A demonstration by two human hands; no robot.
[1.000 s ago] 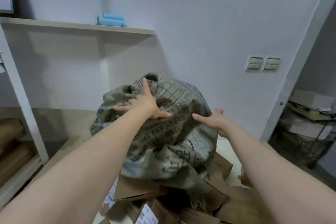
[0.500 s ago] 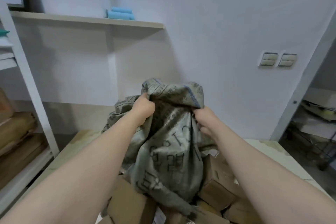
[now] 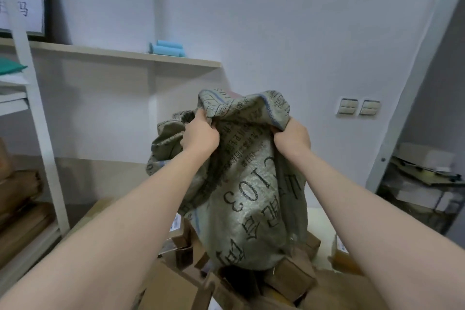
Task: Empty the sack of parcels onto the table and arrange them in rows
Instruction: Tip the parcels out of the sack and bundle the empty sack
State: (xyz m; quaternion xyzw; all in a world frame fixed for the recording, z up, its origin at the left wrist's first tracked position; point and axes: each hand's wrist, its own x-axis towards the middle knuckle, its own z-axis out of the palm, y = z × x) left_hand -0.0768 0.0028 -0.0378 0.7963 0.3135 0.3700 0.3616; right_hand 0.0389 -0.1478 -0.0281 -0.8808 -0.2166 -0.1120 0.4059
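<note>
A grey-green woven sack (image 3: 241, 196) with black printed characters hangs upside down in front of me, its closed end bunched at the top. My left hand (image 3: 200, 134) grips the fabric at the upper left and my right hand (image 3: 292, 137) grips it at the upper right, both fists closed on it. Below the sack's mouth lies a heap of brown cardboard parcels (image 3: 289, 279) on the pale table (image 3: 324, 221). Some parcels carry white labels. The sack hides whatever is still inside it.
A white shelving rack (image 3: 42, 133) with brown packages stands at the left. A wall shelf (image 3: 120, 54) holds blue rolls (image 3: 167, 47). At the right, a grey post (image 3: 402, 113) and a wire rack (image 3: 422, 189) with boxes. Two wall switches (image 3: 358, 107).
Both hands went from resting flat on the bulging sack to clenching its top, and have lifted it higher. The sack now hangs long and slack, with more parcels lying beneath it.
</note>
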